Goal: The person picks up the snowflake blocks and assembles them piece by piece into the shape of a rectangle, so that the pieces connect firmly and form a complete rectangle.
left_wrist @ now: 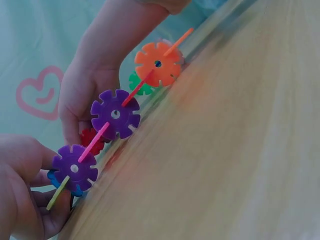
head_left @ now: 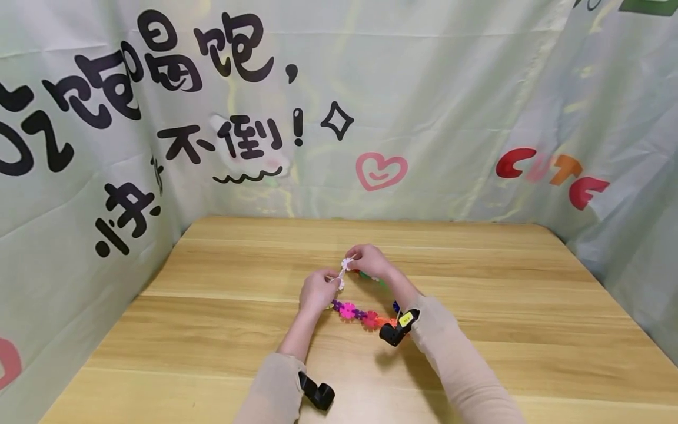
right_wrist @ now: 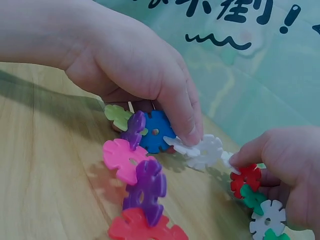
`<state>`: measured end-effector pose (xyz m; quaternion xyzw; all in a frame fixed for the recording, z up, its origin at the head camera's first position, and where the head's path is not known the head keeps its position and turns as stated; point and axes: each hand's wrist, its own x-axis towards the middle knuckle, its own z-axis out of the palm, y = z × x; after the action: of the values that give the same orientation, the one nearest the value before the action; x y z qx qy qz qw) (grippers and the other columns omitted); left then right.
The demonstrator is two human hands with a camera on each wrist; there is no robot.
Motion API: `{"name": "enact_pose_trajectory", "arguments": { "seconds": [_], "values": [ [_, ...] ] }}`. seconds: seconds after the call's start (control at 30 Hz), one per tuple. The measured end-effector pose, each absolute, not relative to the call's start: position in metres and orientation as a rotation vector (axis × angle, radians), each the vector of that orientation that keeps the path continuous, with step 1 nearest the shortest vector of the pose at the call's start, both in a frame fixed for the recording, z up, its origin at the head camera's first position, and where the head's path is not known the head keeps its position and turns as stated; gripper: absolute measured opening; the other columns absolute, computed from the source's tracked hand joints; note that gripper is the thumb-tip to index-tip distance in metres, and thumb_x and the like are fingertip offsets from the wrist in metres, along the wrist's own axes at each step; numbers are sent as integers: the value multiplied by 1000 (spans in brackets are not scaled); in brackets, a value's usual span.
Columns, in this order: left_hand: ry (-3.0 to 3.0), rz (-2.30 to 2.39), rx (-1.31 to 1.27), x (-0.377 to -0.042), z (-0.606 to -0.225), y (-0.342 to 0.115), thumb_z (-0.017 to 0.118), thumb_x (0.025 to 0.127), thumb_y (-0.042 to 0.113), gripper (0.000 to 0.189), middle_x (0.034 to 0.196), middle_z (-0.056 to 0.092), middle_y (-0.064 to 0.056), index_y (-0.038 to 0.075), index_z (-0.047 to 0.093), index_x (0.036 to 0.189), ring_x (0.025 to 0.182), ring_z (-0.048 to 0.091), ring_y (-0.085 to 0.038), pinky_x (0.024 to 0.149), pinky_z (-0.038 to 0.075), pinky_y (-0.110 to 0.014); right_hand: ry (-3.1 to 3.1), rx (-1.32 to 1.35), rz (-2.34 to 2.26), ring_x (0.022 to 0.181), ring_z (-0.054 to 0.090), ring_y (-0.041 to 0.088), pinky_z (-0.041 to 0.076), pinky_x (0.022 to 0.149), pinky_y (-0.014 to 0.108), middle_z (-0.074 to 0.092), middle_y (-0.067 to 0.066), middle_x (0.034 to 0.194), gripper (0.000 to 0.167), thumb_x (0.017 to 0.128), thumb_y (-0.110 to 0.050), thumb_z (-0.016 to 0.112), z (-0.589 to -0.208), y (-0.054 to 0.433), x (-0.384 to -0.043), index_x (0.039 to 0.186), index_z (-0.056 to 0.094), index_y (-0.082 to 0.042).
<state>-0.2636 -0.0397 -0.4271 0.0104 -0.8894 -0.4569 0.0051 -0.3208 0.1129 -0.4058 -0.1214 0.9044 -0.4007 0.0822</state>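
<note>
A chain of colorful notched plastic discs loops between the two hands above the table. My left hand [head_left: 316, 291] pinches a white disc [right_wrist: 186, 147] near one end, beside a blue disc [right_wrist: 156, 132]. My right hand [head_left: 369, 262] holds another white disc [head_left: 346, 264] at the other end, next to a red disc [right_wrist: 245, 180]. A further white disc [right_wrist: 206, 151] sits between the fingertips of both hands. Purple discs [left_wrist: 115, 114], a pink disc [head_left: 347, 310] and an orange disc [left_wrist: 158, 64] hang along the near side. Fingers partly hide the ends.
The discs are over a wooden table [head_left: 212, 341]. A pale printed curtain [head_left: 450, 106] with dark characters and a pink heart stands behind and at the sides. Each sleeve carries a black wrist camera [head_left: 318, 393].
</note>
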Motion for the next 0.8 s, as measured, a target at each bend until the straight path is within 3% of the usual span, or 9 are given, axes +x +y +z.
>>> {"name": "enact_pose_trajectory", "arguments": {
  "seconds": [0.8],
  "values": [
    [-2757,-1420,17,-262,-429,-38,61,86,16,15,79,63,-4,8,68,97,64,55,-17,55,42,-29,2753,-338,-1273,80,60,20,49,63,28,64,12,93,21,85,-8,64,-407,112,-314,104,65,0]
  ]
}}
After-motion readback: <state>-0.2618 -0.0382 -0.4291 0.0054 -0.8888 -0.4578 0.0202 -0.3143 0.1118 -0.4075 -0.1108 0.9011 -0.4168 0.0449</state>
